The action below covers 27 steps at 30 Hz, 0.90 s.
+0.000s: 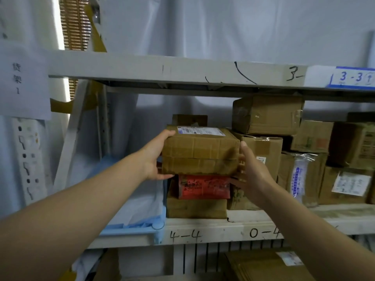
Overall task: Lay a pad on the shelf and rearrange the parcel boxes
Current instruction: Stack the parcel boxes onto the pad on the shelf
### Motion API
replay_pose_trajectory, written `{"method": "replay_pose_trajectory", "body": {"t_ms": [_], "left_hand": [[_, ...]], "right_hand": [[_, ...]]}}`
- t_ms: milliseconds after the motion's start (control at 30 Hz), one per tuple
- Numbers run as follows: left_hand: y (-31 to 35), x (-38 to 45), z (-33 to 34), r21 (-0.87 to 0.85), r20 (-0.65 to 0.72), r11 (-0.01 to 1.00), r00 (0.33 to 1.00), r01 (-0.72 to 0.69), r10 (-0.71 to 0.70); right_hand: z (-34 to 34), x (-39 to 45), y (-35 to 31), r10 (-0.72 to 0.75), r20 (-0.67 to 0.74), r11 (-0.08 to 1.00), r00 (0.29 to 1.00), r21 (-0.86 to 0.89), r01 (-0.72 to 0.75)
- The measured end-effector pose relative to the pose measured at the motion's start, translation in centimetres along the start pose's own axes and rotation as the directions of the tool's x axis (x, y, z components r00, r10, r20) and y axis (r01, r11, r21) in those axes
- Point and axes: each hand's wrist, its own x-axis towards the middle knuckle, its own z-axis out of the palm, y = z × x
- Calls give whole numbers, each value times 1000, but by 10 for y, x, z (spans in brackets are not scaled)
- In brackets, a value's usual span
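A white paper sign (24,78) with handwritten characters hangs at the far left, on the upright of a pale grey metal shelf (203,226). A light blue pad (140,211) lies on the left part of the shelf, its front edge draped over the lip beside the handwritten mark "4-4".

Just right of the pad, the left hand (156,157) grips the left end of a brown taped cardboard parcel box (199,152) with a white shipping label on top, thumb over the upper edge and fingers curled under the bottom. The box sits over a red printed box (204,187), which rests on a flat brown box (195,207); whether the held box touches the red one cannot be told.

The right hand (253,171) presses against the box's right end, fingers hooked round its lower corner.

Further right, a stack of brown cardboard parcels (267,116) fills the shelf, one wrapped in clear plastic (300,175). Above them, a blue and white label (355,77) reads "3-3".
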Motion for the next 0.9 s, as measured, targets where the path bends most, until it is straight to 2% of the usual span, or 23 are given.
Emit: {"method": "replay_pose_trajectory", "body": {"t_ms": [200, 400, 533, 700, 900], "left_hand": [[-4, -5, -14, -77, -32, 993, 996, -89, 87], [-9, -14, -42, -257, -64, 966, 998, -22, 6], [-19, -28, -58, -385, -57, 923, 998, 8, -33], [-34, -41, -79, -397, -53, 915, 993, 75, -104], [-43, -40, -106, -443, -135, 895, 984, 45, -116]], "right_hand": [[6, -7, -9, -66, -17, 996, 998, 60, 66], [15, -11, -20, -94, 137, 971, 986, 231, 60], [25, -17, -19, -106, 242, 979, 964, 194, 59], [39, -24, -7, -52, 310, 989, 949, 146, 6], [52, -23, 3, 4, 333, 994, 943, 101, -40]]}}
